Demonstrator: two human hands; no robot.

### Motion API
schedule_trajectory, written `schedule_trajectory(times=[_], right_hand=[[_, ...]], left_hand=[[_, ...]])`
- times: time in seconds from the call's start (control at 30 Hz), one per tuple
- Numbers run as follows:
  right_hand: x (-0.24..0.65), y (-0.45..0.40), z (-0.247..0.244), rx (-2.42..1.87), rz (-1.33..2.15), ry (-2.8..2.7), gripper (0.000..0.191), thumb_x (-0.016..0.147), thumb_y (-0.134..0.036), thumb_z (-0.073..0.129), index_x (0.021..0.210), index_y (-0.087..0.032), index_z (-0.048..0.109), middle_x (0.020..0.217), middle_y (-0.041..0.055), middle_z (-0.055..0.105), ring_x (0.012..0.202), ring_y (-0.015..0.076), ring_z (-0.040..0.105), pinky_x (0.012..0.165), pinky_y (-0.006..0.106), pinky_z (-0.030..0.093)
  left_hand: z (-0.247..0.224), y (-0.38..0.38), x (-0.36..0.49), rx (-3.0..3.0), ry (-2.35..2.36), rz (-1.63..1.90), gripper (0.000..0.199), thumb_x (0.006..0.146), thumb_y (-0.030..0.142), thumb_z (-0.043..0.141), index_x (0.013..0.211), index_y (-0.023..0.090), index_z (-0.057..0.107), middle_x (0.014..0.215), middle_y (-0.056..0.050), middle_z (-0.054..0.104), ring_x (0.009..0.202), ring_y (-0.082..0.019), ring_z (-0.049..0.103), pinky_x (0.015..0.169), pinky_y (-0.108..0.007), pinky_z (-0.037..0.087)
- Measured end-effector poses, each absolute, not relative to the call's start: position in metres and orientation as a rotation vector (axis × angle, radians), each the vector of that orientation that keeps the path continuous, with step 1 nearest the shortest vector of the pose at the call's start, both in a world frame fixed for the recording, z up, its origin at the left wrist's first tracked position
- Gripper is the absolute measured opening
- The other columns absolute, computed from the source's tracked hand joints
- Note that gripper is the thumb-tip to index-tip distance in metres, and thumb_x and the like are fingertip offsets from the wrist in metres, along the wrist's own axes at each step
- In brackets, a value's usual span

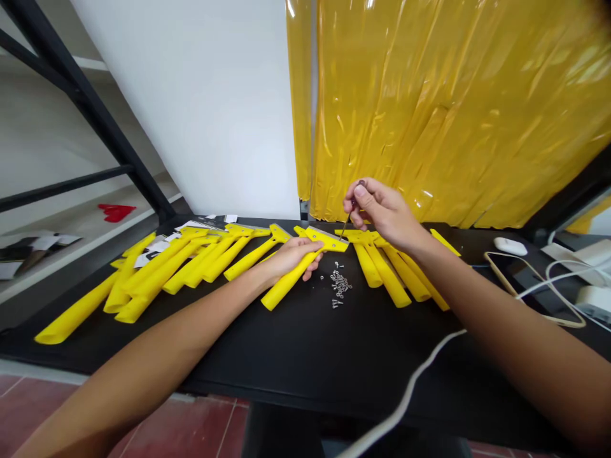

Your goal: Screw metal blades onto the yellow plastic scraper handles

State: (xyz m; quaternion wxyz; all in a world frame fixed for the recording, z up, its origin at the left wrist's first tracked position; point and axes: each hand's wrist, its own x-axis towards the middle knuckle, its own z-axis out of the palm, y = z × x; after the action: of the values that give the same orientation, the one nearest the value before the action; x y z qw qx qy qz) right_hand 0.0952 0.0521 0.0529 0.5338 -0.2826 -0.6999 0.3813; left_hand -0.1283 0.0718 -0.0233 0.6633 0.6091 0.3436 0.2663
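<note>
Yellow scrapers (195, 257) lie at 9 o'clock from smooth, flared held scraper (289, 284), left hand (298, 256) closed round its neck, shiny metal fasteners (340, 285) at 5, right hand (375, 207) pinching thin-shafted driver (346, 222) at 1, tubular yellow handles (394, 280) at 3.

The right hand (379, 207) hides most of the grip of the thin tool (345, 224), and the left hand (294, 253) covers part of the yellow scraper (289, 281). At six o'clock from that scraper's head, the small metal pieces (340, 284) are too small to tell apart. The frame crops the person's left forearm (157, 340) at eight o'clock, the right forearm (506, 331) at four and the white cable (405, 397) at six.
</note>
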Motion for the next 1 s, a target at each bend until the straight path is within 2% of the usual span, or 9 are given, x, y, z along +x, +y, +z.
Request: schedule_trajectory(times=[0.2, 0.57, 0.7, 0.83, 1.0], right_hand=[[0.09, 0.059, 0.026, -0.653, 0.915, -1.678, 0.036, 0.1, -0.056, 0.059, 0.093, -0.021, 0.057, 0.081, -0.0013, 0.062, 0.056, 0.0061, 0.053, 0.048, 0.022, 0.043], [0.09, 0.05, 0.025, -0.555, 0.905, -1.85, 0.03, 0.107, -0.047, 0.051, 0.098, -0.02, 0.057, 0.085, -0.0006, 0.06, 0.061, 0.0067, 0.051, 0.057, 0.024, 0.044], [0.088, 0.048, 0.023, -0.557, 0.936, -1.882, 0.028, 0.108, -0.045, 0.05, 0.104, -0.019, 0.061, 0.091, 0.0011, 0.062, 0.064, 0.0073, 0.05, 0.06, 0.025, 0.043], [0.085, 0.048, 0.021, -0.493, 1.109, -1.83, 0.028, 0.106, -0.044, 0.054, 0.114, -0.02, 0.066, 0.088, -0.0002, 0.056, 0.065, 0.0084, 0.049, 0.06, 0.024, 0.043], [0.086, 0.043, 0.025, -0.347, 1.453, -1.715, 0.028, 0.104, -0.044, 0.059, 0.112, -0.018, 0.067, 0.079, -0.0026, 0.048, 0.06, 0.0081, 0.039, 0.055, 0.023, 0.038]], left_hand=[[-0.028, 0.074, -0.13, 1.337, 0.749, 0.599, 0.038, 0.093, 0.045, 0.071, 0.073, 0.015, 0.06, 0.057, 0.0, 0.055, 0.042, -0.009, 0.049, 0.039, -0.021, 0.042], [-0.03, 0.079, -0.13, 1.302, 0.783, 0.605, 0.037, 0.095, 0.042, 0.067, 0.072, 0.013, 0.062, 0.056, -0.001, 0.056, 0.039, -0.009, 0.051, 0.038, -0.021, 0.041], [-0.028, 0.078, -0.13, 1.318, 0.785, 0.605, 0.037, 0.096, 0.039, 0.065, 0.071, 0.013, 0.06, 0.053, -0.001, 0.056, 0.038, -0.01, 0.051, 0.038, -0.02, 0.04], [-0.027, 0.075, -0.133, 1.344, 0.717, 0.552, 0.038, 0.097, 0.04, 0.064, 0.071, 0.013, 0.061, 0.051, 0.0, 0.054, 0.036, -0.009, 0.05, 0.038, -0.02, 0.04], [-0.025, 0.075, -0.137, 1.391, 0.577, 0.381, 0.038, 0.098, 0.045, 0.064, 0.077, 0.013, 0.062, 0.053, 0.001, 0.053, 0.038, -0.01, 0.05, 0.037, -0.021, 0.044]])
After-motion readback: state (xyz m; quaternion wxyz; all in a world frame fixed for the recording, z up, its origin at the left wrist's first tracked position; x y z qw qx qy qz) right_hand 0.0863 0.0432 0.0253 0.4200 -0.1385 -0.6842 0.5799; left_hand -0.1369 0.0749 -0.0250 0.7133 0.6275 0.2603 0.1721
